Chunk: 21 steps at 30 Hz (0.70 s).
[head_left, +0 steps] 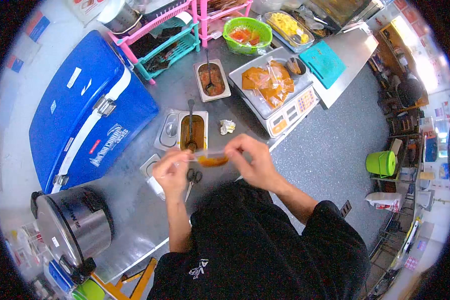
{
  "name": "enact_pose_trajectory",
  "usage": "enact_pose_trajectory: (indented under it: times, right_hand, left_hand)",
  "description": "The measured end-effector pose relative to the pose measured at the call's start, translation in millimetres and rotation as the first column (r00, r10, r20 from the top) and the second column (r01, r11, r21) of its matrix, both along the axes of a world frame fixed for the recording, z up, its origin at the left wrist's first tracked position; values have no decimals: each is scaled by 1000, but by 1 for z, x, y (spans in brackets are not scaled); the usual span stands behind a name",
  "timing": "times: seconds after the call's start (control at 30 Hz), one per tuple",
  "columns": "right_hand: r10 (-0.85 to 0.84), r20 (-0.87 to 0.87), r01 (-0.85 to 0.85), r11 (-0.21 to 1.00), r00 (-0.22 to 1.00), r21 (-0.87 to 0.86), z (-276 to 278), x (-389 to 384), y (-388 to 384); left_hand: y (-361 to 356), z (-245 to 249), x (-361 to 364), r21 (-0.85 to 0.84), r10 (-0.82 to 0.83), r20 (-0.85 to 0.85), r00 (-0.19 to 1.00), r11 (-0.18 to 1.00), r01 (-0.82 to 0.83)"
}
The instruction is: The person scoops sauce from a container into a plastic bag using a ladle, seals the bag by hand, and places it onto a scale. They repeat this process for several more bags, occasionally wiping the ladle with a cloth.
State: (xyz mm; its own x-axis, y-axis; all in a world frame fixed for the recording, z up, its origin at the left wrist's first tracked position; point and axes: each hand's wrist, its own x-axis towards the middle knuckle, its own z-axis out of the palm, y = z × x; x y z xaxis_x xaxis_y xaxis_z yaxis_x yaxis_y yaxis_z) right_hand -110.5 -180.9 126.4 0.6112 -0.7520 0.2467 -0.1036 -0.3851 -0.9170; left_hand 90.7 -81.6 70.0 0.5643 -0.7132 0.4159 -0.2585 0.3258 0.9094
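Observation:
A small clear plastic bag (pixel 212 160) with orange-brown sauce in it is stretched between my two hands. My left hand (pixel 172 170) pinches its left end, and my right hand (pixel 251 159) pinches the right end. Just beyond the bag stands a steel container (pixel 200 120) of brown sauce with a dark ladle (pixel 191 112) in it. Black-handled scissors (pixel 192 176) lie below the bag, near my left hand. A crumpled white paper (pixel 227 126) rests on the steel table past my right hand.
Filled orange bags (pixel 268 82) lie on a scale (pixel 285 107). Behind are a second sauce container (pixel 211 80), a green basket (pixel 247 36) and a teal board (pixel 322 63). A blue cooler (pixel 85 110) and a large steel pot (pixel 75 225) stand at left.

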Motion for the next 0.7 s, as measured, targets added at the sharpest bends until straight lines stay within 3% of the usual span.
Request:
enact_pose_trajectory:
  times: [0.07,0.1,0.2,0.33,0.4,0.5,0.53,0.6,0.7]
  right_hand:
    - [-90,24,82,970,996,229,-20,-7,-16]
    - [-128,22,117,954,991,276,-18,-9,-28]
    - [-200,45,176,931,979,319,-27,-16,-81]
    - [-397,207,341,903,894,261,-85,-29,-163]
    - [-504,305,332,817,808,471,-119,-37,-193]
    - [-626,258,350,678,736,646,-151,-49,-192]
    - [-647,211,363,634,733,683,-158,-50,-185]
    - [-587,189,355,682,787,639,-172,-53,-161]
    - [-535,43,418,707,844,571,-169,-45,-124]
  left_hand:
    - [7,-10,15,163,126,-135,983,981,-103]
    - [15,-12,25,285,155,5,988,947,-150]
    - [35,-39,41,268,201,-127,971,950,-161]
    - [58,-57,46,412,199,-8,980,894,-178]
    - [65,-65,47,488,187,21,982,855,-174]
    - [72,-92,48,595,109,205,973,775,-212]
    - [76,-119,49,563,52,355,933,785,-258]
    - [87,-175,53,529,-38,544,838,791,-307]
    - [83,-187,32,586,-107,638,762,710,-391]
